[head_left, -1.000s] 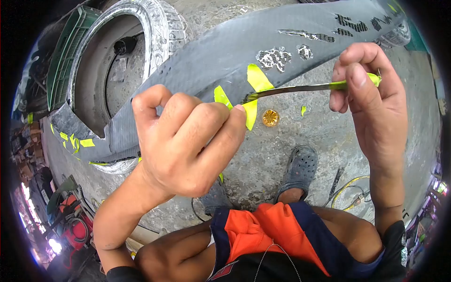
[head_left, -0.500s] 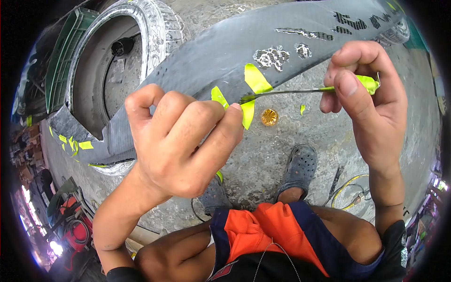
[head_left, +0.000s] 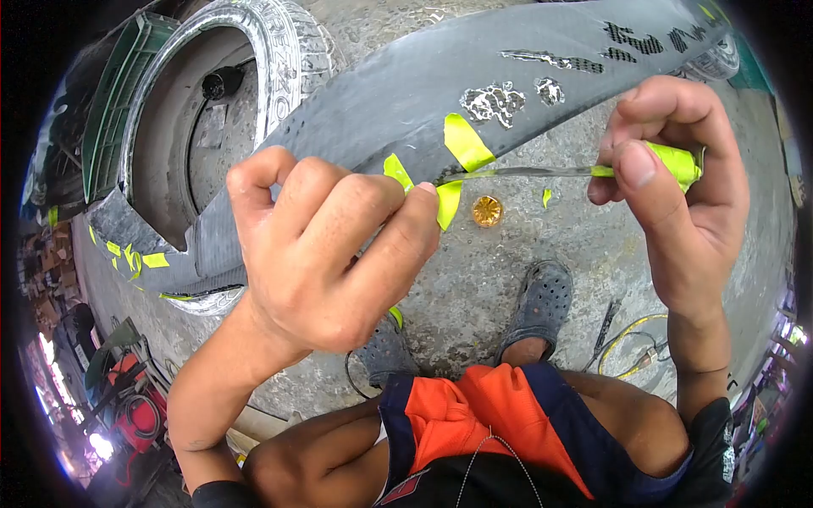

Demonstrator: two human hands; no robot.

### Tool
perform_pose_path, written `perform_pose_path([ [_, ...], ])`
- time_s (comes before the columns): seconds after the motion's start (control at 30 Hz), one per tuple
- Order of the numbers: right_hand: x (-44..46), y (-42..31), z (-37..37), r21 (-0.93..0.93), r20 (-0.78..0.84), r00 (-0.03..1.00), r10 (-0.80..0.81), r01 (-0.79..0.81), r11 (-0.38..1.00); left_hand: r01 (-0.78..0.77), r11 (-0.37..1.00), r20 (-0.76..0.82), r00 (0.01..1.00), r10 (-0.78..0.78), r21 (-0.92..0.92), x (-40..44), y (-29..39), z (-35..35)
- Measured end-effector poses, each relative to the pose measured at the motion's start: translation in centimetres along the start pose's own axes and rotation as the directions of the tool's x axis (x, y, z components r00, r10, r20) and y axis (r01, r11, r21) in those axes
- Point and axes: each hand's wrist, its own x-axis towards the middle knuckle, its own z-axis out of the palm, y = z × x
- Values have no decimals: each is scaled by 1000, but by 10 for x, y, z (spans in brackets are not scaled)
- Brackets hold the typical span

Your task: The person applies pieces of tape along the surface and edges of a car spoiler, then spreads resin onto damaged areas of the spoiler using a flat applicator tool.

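Note:
A long grey carbon-fibre-patterned panel [head_left: 364, 110] stretches diagonally across the upper view. Strips of yellow-green tape [head_left: 468, 142] stick to its near edge. My left hand [head_left: 326, 245] is closed over that edge, its thumb tip beside the tape; whatever its fingers pinch is hidden behind them. Between the thumb and fingers of my right hand [head_left: 686, 190] is a thin blade-like tool [head_left: 542, 173] with its handle wrapped in yellow-green tape. The tool's dark tip reaches the panel edge at the tape, just right of my left thumb.
The panel lies over a whitened tyre [head_left: 292, 51]. A small amber dish [head_left: 487, 211] and a tape scrap [head_left: 547, 199] are on the concrete floor. A yellow cable [head_left: 622, 334] lies at right, a green crate [head_left: 114, 93] at upper left. My clogs [head_left: 542, 305] are below.
My right hand has shifted slightly to the right, turning the tool so its blade shows broader and its wrapped handle shows more. My left hand stays almost still.

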Motion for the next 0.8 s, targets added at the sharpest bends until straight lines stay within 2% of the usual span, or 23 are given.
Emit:
perform_pose_path([
  [0.17,1,5,-5,-63,108,993,-46,53,997,4,1000,12,1000,-4,-5,1,0,-1],
  [0.3,1,3,-3,-54,66,994,-87,90,994,3,1000,2,1000,-3,-6,2,0,-1],
  [0.6,1,7,-9,-101,142,979,-149,164,981,10,1000,4,1000,-10,-5,3,-1,-1],
  [0.67,2,3,-4,-50,-24,992,-124,122,991,11,1000,2,1000,-11,-3,4,-2,-1],
  [0.73,5,10,-14,-53,10,992,-126,126,991,42,999,8,999,-42,-27,5,-3,0],
  [0.8,6,14,-16,46,-7,995,-99,99,994,45,998,2,999,-45,-50,7,-3,-1],
])
